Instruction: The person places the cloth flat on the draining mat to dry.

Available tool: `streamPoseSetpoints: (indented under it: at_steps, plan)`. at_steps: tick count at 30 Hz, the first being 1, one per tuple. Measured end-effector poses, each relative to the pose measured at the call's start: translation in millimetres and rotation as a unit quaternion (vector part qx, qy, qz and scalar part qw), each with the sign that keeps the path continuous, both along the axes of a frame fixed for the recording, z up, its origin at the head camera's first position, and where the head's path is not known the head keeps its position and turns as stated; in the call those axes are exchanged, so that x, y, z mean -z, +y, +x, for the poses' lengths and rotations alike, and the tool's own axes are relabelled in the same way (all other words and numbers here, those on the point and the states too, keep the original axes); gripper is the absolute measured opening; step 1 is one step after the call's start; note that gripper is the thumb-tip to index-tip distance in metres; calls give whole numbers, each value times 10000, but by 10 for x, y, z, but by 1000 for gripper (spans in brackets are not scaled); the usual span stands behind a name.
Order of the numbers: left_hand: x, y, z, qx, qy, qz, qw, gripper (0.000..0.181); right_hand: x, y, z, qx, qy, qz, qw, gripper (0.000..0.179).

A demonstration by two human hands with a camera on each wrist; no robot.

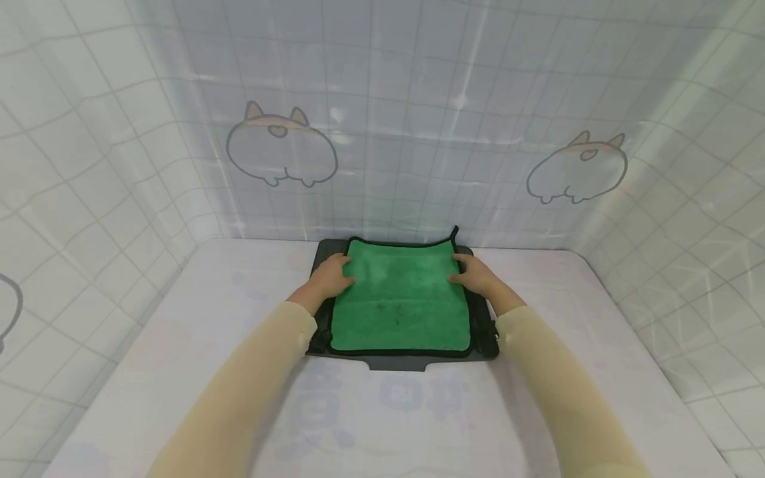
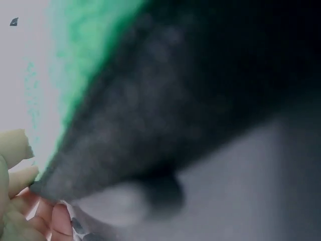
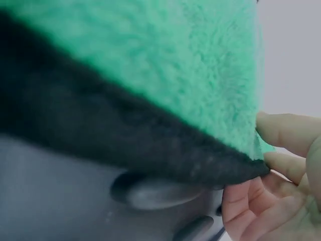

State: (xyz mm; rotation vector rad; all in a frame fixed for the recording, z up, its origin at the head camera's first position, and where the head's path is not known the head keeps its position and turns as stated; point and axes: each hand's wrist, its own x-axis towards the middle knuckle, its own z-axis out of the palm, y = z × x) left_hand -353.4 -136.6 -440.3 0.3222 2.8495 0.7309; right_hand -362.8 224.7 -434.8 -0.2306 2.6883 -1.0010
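A green towel [image 1: 400, 292] with black edging is spread over a dark grey flat board [image 1: 397, 364] in the head view. My left hand [image 1: 325, 277] holds the towel's left edge, and my right hand [image 1: 480, 275] its right edge, both towards the far end. In the left wrist view, the fingers [image 2: 24, 176] pinch the black edging between them. The right wrist view shows the right thumb and fingers [image 3: 286, 165] pinching the opposite edge. Under the raised edging, a rounded dark knob [image 3: 160, 195] stands on the board. The board's middle is hidden by the towel.
The board lies on a white table surface [image 1: 382, 425] with faint printed marks. A tiled-pattern curtain [image 1: 418, 133] with cartoon drawings rises right behind it, and similar sheets stand on both sides. A small black loop [image 1: 455, 232] sticks out at the towel's far right corner.
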Motion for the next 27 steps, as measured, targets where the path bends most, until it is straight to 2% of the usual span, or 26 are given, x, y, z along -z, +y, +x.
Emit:
streamPoseSetpoints:
  at_steps: [5,12,20,27]
  plan:
    - [10,-7,-6,-134,69,180,9997,71,-6,5,11,12,106,-64,9999,75]
    - [-37,2,57,201,-144,-250,9994,61,1,22,23,-133,-134,292,9994,72]
    - [-107,-36,259,403,-370,-46,9985,62,-25,95,131,-298,-374,-79,9988,71]
    - [-134,-79,458,687,-285,78,9972,57,-33,179,275,-417,-509,-158,9977,67]
